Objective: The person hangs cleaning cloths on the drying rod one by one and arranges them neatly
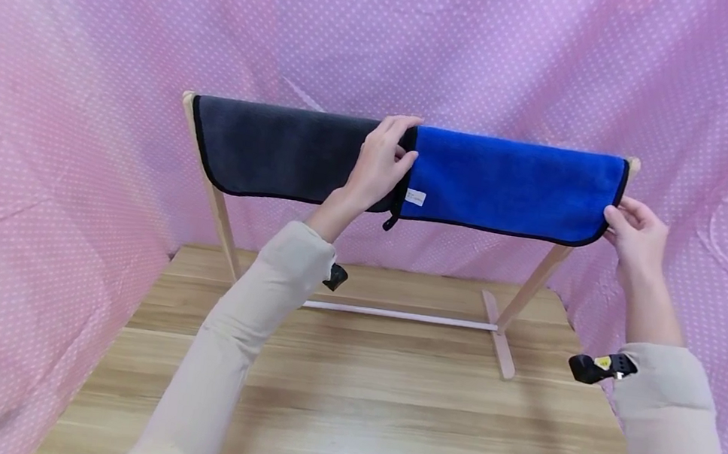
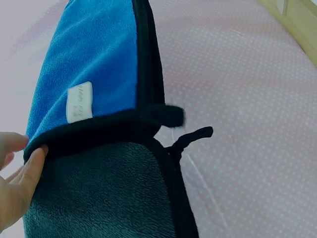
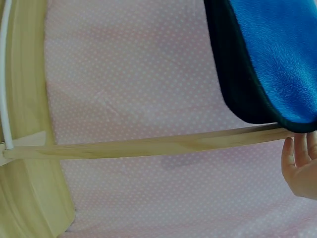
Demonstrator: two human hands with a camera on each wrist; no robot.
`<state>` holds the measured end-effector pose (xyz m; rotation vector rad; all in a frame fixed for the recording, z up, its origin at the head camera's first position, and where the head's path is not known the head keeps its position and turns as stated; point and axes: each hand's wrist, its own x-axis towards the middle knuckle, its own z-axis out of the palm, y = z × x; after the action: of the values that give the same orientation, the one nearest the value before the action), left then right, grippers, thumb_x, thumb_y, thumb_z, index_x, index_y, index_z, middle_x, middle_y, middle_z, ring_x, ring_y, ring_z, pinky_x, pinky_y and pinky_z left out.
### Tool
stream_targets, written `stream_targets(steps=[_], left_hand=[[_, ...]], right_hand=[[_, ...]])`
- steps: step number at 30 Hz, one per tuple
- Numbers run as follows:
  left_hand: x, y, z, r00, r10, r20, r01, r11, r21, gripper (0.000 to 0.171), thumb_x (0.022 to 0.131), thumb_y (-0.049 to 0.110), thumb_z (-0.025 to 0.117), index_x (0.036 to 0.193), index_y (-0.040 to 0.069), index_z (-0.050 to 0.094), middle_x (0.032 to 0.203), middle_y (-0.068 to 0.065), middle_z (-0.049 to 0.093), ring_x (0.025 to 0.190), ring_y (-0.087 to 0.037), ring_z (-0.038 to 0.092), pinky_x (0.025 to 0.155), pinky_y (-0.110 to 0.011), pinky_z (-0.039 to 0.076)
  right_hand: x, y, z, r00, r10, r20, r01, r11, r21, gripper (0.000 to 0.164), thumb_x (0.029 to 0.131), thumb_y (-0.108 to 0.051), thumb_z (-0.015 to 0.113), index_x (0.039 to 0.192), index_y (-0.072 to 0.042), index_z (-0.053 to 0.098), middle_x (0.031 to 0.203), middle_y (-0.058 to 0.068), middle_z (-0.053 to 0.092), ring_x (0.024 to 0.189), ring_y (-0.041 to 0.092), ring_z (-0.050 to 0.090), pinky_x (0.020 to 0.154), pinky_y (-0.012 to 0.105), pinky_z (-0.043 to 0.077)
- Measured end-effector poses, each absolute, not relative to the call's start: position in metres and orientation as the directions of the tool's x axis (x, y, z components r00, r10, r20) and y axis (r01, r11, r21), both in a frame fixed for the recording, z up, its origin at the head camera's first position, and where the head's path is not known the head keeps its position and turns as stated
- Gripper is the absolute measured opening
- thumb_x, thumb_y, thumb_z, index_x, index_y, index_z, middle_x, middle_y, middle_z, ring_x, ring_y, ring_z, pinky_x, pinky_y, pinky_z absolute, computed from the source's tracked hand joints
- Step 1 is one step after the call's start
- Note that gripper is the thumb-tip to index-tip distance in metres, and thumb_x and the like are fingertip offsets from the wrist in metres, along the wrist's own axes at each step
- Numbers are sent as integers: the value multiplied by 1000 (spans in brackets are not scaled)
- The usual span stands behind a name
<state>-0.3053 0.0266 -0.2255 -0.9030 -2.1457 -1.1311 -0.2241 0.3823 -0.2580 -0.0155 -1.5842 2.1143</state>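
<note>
A blue towel (image 1: 512,185) with black trim and a white label (image 1: 416,197) hangs folded over the top of a wooden rack, right of a dark grey towel (image 1: 278,152). My left hand (image 1: 382,157) is at the inner edge where the two towels meet, pinching the blue towel's trim near the top. In the left wrist view, the fingers (image 2: 30,171) reach under that trim, against the grey towel. My right hand (image 1: 639,234) pinches the blue towel's outer edge, thumb in front and fingers behind. Black hanging loops (image 2: 193,136) stick out at the towels' lower corners.
The rack's slanted wooden legs (image 1: 537,282) stand on a wood-grain table (image 1: 355,408), joined low down by a white bar (image 1: 401,315). Pink dotted cloth (image 1: 74,146) surrounds the table at the back and sides. A black wrist camera (image 1: 592,369) sits at the right sleeve.
</note>
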Motion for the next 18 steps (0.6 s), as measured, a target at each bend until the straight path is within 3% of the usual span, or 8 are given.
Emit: stream_targets(steps=[5, 13, 18], left_hand=[[-304, 23, -243, -525, 335, 783, 839, 357, 410, 39, 84, -6, 56, 123, -2, 53, 136, -16, 42, 85, -20, 63, 74, -18, 51], [-295, 23, -296, -273, 389, 880, 926, 355, 130, 36, 80, -12, 54, 116, -9, 57, 134, -22, 44, 99, -23, 58, 67, -26, 50], [-287, 21, -330, -266, 478, 837, 921, 382, 75, 37, 79, -8, 58, 116, -9, 57, 131, -22, 47, 98, -23, 60, 69, -25, 51]], right_hand=[[-220, 379, -271, -881, 372, 293, -380, -187, -906, 19, 83, 5, 59, 82, -11, 67, 68, -4, 67, 60, 3, 62, 57, 13, 50], [-209, 376, -295, -907, 344, 242, -317, -179, -932, 20, 87, 2, 55, 78, -12, 66, 68, -5, 68, 60, 4, 63, 57, 13, 51], [-216, 397, -333, -944, 217, 247, -284, -161, -945, 8, 88, -8, 58, 84, -8, 64, 76, -2, 70, 69, 8, 66, 62, 16, 52]])
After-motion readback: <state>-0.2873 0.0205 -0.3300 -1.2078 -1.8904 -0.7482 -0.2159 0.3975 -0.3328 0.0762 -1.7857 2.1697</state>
